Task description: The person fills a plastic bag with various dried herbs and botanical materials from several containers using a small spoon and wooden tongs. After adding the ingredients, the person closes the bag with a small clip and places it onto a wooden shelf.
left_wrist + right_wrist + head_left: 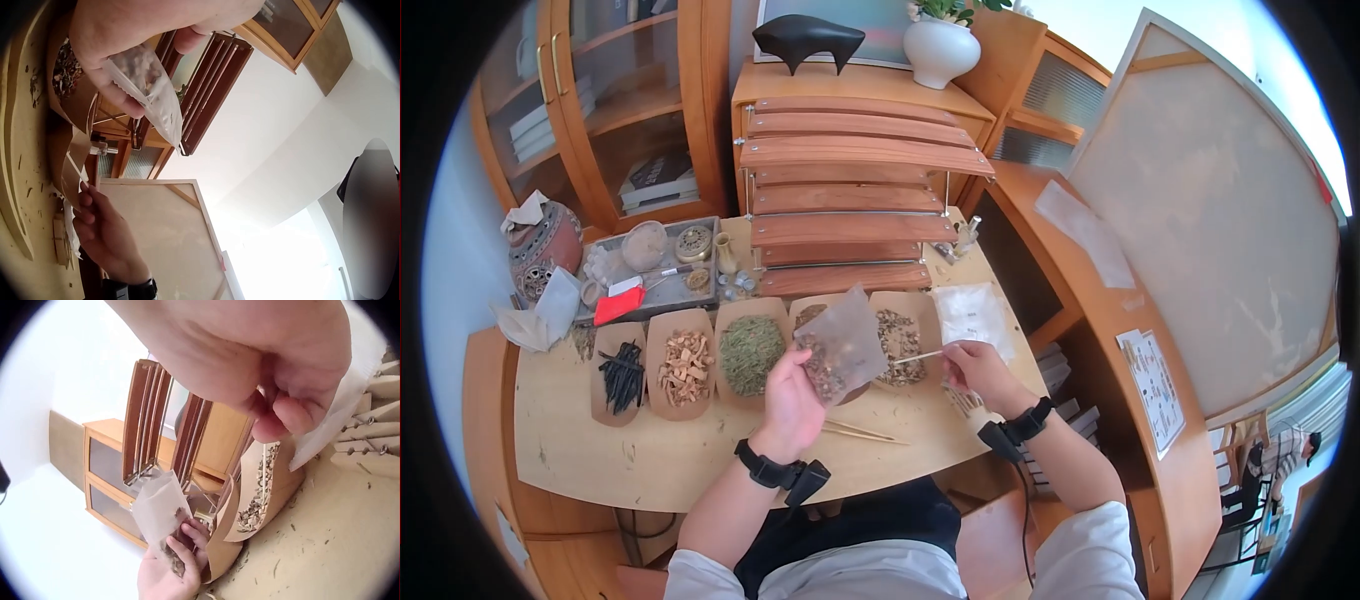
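My left hand (792, 405) grips a translucent pouch (845, 340) by its lower left side; dried brownish pieces show through its lower part. The pouch overlaps a paper tray (808, 303) of dried material and hides most of it. Between thumb and fingertips my right hand (982, 375) pinches a thin, pale stick (918, 356). In the right wrist view the stick (265, 475) points down into the rightmost paper tray (286, 481), which holds chopped dried herbs (255, 509). The stick's far end is hard to make out among the herbs.
Paper trays of black strips (622, 378), tan chips (686, 366) and green herb (750, 352) stand to the left. Wooden tongs (862, 432) lie in front, wooden clothes pegs (966, 402) at right. White bags (972, 315) lie behind. A slatted wooden rack (850, 230) stands at the back.
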A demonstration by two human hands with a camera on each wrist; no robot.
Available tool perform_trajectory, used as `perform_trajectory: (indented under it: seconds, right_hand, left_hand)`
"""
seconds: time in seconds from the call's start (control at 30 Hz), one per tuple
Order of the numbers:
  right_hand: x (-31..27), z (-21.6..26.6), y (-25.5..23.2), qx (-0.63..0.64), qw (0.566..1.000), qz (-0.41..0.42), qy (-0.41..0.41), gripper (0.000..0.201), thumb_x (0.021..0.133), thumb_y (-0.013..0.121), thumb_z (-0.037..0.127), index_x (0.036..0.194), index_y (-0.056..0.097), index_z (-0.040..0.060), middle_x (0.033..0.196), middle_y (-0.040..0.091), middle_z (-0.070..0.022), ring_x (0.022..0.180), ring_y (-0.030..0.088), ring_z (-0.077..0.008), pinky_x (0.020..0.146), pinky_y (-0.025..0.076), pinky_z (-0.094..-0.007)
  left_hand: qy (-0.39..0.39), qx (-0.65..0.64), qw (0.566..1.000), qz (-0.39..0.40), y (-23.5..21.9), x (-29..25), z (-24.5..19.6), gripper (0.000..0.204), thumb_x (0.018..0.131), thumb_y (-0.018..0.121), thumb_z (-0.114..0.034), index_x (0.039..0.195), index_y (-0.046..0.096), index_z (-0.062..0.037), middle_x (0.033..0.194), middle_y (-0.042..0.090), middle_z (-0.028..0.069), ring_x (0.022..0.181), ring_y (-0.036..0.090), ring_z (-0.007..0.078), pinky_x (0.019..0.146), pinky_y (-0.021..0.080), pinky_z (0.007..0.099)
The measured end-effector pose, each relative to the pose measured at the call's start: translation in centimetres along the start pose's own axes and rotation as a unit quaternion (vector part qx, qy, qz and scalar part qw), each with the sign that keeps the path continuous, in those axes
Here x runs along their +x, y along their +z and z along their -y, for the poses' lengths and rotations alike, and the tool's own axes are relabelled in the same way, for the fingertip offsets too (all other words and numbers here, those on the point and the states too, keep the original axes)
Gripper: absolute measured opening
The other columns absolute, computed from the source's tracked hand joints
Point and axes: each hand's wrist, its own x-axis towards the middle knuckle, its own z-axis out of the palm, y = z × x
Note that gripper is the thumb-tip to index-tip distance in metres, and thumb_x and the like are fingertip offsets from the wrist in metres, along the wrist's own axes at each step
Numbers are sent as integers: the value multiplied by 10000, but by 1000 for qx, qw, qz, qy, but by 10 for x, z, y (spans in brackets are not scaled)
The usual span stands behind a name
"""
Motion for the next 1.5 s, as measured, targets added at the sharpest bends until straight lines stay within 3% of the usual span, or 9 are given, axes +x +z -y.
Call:
perform_trajectory:
  seconds: [0.27, 0.57, 0.73, 0.83, 0.93, 1.03, 1.17, 1.3, 1.5]
  right_hand:
    - [3, 0, -6, 106, 993, 13, 45, 213, 1036, 520, 188, 984, 644, 23, 770, 564, 9, 627, 527, -79, 520, 430, -221]
    - [-17, 56, -11, 131, 991, 18, -32, 195, 1033, 523, 158, 1005, 641, 5, 817, 554, 11, 650, 519, -76, 575, 422, -229]
    - [-28, 77, 10, 44, 995, 25, -88, 228, 1042, 536, 199, 996, 657, 11, 755, 567, 18, 579, 515, -68, 512, 396, -213]
    - [-46, 88, 27, -11, 988, -20, -153, 243, 1041, 532, 202, 1019, 667, 1, 759, 580, 7, 563, 524, -71, 500, 394, -221]
    - [-39, 72, 12, 0, 983, -83, -164, 253, 1042, 521, 196, 1028, 673, -6, 775, 595, -1, 580, 542, -67, 508, 405, -221]
    - [-42, 53, 14, -126, 977, -83, -150, 261, 1045, 506, 189, 1042, 677, -8, 788, 608, -7, 599, 555, -60, 526, 419, -213]
    - [-27, 10, 20, -173, 970, -23, -172, 255, 1046, 509, 176, 1059, 675, -17, 803, 628, -16, 621, 578, -69, 580, 471, -227]
    - [-19, 1, 16, -208, 947, -91, -226, 244, 1023, 541, 168, 1037, 685, -29, 736, 644, -46, 588, 598, -104, 558, 480, -264]
    - [-17, 15, -4, -174, 952, -136, -212, 244, 1016, 536, 160, 1044, 693, -25, 740, 658, -55, 583, 602, -98, 553, 481, -262]
  left_hand:
    - [-4, -4, 1000, 0, -1, 1, -1, 497, 934, 478, -220, 1408, 449, -73, 1376, 557, 92, 1289, 536, 257, 1112, 415, 454]
    - [1, -1, 1000, 1, 0, 0, 0, 504, 929, 476, -215, 1411, 444, -74, 1383, 553, 93, 1291, 536, 261, 1111, 418, 461]
    - [-7, 2, 1000, 11, 4, -2, -2, 508, 928, 476, -213, 1415, 438, -73, 1382, 553, 105, 1294, 534, 268, 1113, 415, 467]
    - [-1, -5, 1000, 12, 5, -2, -2, 504, 948, 457, -230, 1418, 436, -48, 1386, 554, 109, 1290, 538, 265, 1108, 418, 443]
    - [14, -10, 1000, 0, 1, -2, -1, 504, 960, 447, -242, 1419, 437, -33, 1386, 555, 111, 1288, 540, 264, 1105, 421, 430]
    - [21, -6, 1000, -3, 1, -1, -1, 509, 960, 447, -245, 1421, 436, -29, 1389, 554, 113, 1290, 539, 266, 1104, 420, 430]
    - [19, -3, 1000, 0, 2, -1, 0, 513, 957, 447, -240, 1423, 435, -27, 1393, 554, 116, 1291, 539, 271, 1105, 421, 436]
    - [7, -21, 1000, 7, -3, 1, -1, 494, 940, 474, -212, 1409, 450, -60, 1386, 551, 97, 1293, 529, 259, 1118, 402, 438]
    - [2, -24, 1000, 11, -1, 0, -1, 495, 943, 476, -218, 1411, 451, -61, 1384, 554, 96, 1292, 531, 261, 1118, 405, 444]
